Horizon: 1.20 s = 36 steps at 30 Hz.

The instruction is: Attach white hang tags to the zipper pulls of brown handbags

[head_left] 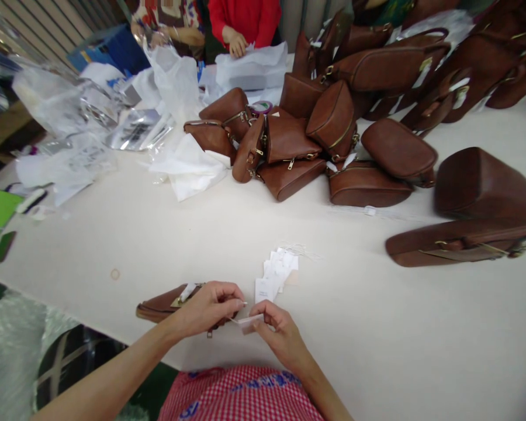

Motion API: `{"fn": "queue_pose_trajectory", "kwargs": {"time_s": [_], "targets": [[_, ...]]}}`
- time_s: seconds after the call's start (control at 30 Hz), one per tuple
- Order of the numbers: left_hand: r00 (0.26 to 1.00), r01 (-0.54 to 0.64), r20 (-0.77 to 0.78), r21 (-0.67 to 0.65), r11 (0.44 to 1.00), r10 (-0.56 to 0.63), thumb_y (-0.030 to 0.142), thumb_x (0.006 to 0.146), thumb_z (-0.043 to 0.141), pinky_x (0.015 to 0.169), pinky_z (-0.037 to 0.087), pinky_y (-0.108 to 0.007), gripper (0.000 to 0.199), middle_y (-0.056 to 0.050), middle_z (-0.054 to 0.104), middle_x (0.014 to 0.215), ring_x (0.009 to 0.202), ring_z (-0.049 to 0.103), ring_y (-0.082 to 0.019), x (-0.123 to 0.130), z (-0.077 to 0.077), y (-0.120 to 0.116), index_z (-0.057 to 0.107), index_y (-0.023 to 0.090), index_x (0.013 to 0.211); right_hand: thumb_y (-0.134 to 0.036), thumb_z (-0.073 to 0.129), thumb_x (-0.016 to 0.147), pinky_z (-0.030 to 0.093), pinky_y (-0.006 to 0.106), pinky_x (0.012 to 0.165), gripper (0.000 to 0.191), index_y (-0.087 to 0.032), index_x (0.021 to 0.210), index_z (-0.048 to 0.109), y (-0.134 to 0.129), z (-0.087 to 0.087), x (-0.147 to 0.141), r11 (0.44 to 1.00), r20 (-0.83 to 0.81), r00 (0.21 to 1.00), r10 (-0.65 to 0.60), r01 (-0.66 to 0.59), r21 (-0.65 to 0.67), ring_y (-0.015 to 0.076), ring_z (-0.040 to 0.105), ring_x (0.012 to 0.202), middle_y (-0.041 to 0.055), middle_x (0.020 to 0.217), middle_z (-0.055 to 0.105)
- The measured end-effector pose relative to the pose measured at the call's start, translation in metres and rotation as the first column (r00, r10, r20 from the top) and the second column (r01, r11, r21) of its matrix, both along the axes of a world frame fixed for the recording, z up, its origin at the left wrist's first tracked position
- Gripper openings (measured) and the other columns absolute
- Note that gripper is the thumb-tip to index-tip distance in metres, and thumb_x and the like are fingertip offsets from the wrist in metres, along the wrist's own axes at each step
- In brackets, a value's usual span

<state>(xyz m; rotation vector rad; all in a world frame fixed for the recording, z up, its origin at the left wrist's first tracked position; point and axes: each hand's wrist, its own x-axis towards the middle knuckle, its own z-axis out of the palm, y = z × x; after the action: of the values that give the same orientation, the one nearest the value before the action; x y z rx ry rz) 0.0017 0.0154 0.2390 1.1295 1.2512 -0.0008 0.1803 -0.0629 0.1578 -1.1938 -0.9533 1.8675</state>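
Between thumb and fingers, my right hand (277, 327) pinches a small white hang tag (250, 323). My left hand (219, 305) is closed on the tag's thin string (233, 320), close to the brown bag. That small brown leather bag (158, 307) lies at the table's front edge, partly hidden behind my left hand and forearm. A white-wrapped piece (187, 292) shows on its top. Just beyond my hands lies a fanned pile of white tags (272, 275), their strings (304, 251) trailing to the right.
Many brown leather bags (293, 140) are heaped across the back and right of the white table (158, 234). Clear plastic and white wrapping (83, 111) lie at the back left. Across the table, a person in red sleeves (245, 23) handles white paper (254, 64).
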Motion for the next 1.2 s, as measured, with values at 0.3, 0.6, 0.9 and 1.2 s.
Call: {"fn": "queue_pose_trajectory", "kwargs": {"time_s": [0.3,0.6,0.9,1.2], "targets": [[0.995,0.073,-0.069,0.040,0.997,-0.070,0.034,0.080,0.056,0.046,0.027,-0.020,0.021,0.006,0.047,0.054,0.050,0.038,-0.008,0.002,0.006,-0.001,0.064,0.015,0.074,-0.035,0.072,0.076,0.047,0.033,0.086,0.014,-0.022,0.081,0.072,-0.004,-0.006,0.001,0.993,-0.049,0.994,-0.098,0.101,0.055,0.0208,0.065,0.086,0.0027,0.086,0.074],[0.975,0.180,-0.163,0.163,0.970,-0.153,0.028,0.079,0.054,0.052,0.031,-0.021,0.018,0.004,0.051,0.057,0.054,0.041,-0.009,0.005,0.002,0.002,0.063,0.015,0.071,-0.051,0.074,0.072,0.047,0.027,0.065,0.032,-0.019,0.077,0.071,0.003,-0.004,-0.007,0.950,-0.097,0.961,-0.260,0.236,-0.204,0.0153,0.059,0.066,0.0005,0.070,0.069],[0.978,0.127,-0.184,0.130,0.983,-0.102,0.032,0.081,0.053,0.048,0.026,-0.021,0.021,0.005,0.049,0.053,0.051,0.041,-0.010,0.008,-0.002,0.001,0.065,0.017,0.072,-0.046,0.079,0.066,0.047,0.026,0.058,0.030,-0.019,0.075,0.070,0.009,-0.006,-0.018,0.918,-0.111,0.939,-0.326,0.287,-0.272,0.0149,0.059,0.064,0.0009,0.067,0.068],[0.964,0.155,-0.244,0.188,0.970,-0.106,0.022,0.075,0.050,0.051,0.028,-0.022,0.017,0.004,0.049,0.053,0.054,0.041,-0.011,0.015,-0.001,0.001,0.061,0.016,0.065,-0.040,0.089,0.054,0.047,0.018,0.051,0.034,-0.017,0.070,0.070,0.009,-0.006,-0.029,0.808,-0.259,0.846,-0.466,0.288,-0.515,0.0076,0.052,0.056,-0.0031,0.062,0.061]]}}
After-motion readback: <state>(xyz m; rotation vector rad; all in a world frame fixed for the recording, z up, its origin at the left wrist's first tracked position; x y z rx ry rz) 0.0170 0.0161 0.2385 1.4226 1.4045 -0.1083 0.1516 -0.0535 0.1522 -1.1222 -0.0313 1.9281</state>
